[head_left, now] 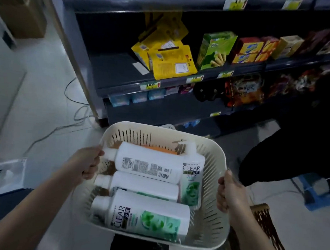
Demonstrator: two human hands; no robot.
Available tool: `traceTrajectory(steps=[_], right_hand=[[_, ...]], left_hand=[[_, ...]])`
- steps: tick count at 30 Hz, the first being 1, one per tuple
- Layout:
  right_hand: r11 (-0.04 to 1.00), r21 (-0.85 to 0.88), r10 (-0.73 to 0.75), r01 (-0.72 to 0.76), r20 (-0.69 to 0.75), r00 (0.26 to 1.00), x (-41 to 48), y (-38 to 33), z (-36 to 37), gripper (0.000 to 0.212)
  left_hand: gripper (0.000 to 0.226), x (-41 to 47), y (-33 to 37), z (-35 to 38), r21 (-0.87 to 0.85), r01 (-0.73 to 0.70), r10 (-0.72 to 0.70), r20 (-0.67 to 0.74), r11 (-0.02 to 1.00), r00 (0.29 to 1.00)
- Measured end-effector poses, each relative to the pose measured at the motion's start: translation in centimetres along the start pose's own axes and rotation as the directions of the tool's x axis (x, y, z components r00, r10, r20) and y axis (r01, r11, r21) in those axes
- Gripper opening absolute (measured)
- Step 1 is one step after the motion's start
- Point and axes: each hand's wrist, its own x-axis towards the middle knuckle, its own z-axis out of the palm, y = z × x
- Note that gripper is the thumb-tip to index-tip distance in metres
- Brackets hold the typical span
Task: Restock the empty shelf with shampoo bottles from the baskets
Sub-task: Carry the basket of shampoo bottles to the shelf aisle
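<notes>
A cream slotted basket is held up in front of me. My left hand grips its left rim and my right hand grips its right rim. Inside lie several white shampoo bottles on their sides, some with green "CLEAR" labels; one stands along the right wall. An orange item shows beneath them. Ahead stands a dark grey shelf unit, and the left part of its middle shelf is bare.
Yellow pouches, a green box and red-yellow boxes fill that shelf's right side. Lower shelves hold blue packs and dark packages. Cables trail on the white floor at left. A brown slotted basket sits low right, a blue crate beyond.
</notes>
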Motion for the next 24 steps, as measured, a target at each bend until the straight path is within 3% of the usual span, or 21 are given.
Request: traceTrajectory(steps=[8,15,24], right_hand=[[0.986,0.086,0.154,-0.140,-0.178,0.972,4.8,0.6,3.9,0.045],[0.935,0.213,0.324,-0.285,-0.184,0.928,8.2,0.9,6.8,0.037],[0.873,0.324,0.444,-0.365,-0.218,0.869,11.2,0.5,9.0,0.033]], left_hand=[[0.037,12.7,8.9,5.1,0.358,-0.013,-0.009,0.059,0.934,0.998],[0.035,21.8,13.8,10.6,0.595,-0.126,0.063,0.125,0.794,0.990],[0.029,28.7,16.4,15.7,0.676,-0.352,0.179,0.313,0.648,0.933]])
